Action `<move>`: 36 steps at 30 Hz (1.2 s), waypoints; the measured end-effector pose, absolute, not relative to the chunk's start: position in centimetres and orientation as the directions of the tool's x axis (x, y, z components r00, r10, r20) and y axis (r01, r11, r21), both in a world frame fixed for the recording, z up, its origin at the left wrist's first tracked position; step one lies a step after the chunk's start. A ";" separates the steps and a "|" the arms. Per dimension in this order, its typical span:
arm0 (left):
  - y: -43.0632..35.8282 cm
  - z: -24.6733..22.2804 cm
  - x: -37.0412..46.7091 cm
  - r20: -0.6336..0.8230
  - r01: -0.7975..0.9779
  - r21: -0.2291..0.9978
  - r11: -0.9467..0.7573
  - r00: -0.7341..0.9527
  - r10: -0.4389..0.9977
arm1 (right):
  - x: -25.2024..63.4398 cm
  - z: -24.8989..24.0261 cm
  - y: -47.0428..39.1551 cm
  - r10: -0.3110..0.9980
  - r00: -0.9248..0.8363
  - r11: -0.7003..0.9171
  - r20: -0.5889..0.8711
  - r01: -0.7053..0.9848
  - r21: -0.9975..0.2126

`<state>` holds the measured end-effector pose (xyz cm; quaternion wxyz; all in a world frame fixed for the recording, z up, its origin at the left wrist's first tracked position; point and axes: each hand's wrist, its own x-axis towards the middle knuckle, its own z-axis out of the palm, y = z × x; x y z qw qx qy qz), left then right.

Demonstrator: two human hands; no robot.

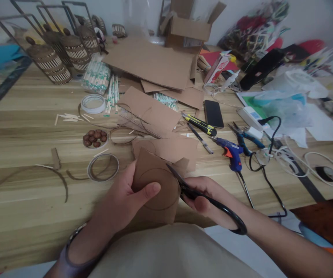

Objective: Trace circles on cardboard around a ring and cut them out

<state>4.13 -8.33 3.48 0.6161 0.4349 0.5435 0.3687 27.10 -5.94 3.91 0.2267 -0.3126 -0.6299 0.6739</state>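
A brown piece of cardboard [149, 173] with a circle drawn on it is held up near the table's front edge. My left hand [131, 195] grips its left side, the thumb lying flat on the drawn circle. On the other side, my right hand [204, 197] is wrapped round black-handled scissors [221, 208]. Their blades point up and left, lying across the cardboard's right edge by the circle's outline. A cut flap of cardboard sticks up behind the blades. Another cardboard sheet [184, 148] lies on the table just beyond.
Farther back lie stacked cardboard [152, 61], a yellow-black utility knife [199, 122] and a phone [213, 114]. To the right are a blue glue gun [232, 152], pliers [247, 139] and cables. At left are tape rolls [93, 103], brown beads [95, 138] and several lanterns [49, 63].
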 end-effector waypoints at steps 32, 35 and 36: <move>-7.2 4.2 3.6 -0.536 -0.172 0.786 0.594 0.291 0.792 | 26.8 3.8 -6.3 0.708 -0.674 -0.159 -0.212 0.141 -0.977; -6.8 4.7 3.8 -0.541 -0.048 0.819 0.572 0.269 0.797 | 26.8 4.0 -6.4 0.701 -0.671 -0.155 -0.240 0.184 -0.971; -6.7 4.7 3.8 -0.540 -0.017 0.829 0.560 0.238 0.807 | 26.9 4.0 -6.4 0.700 -0.671 -0.138 -0.246 0.210 -0.968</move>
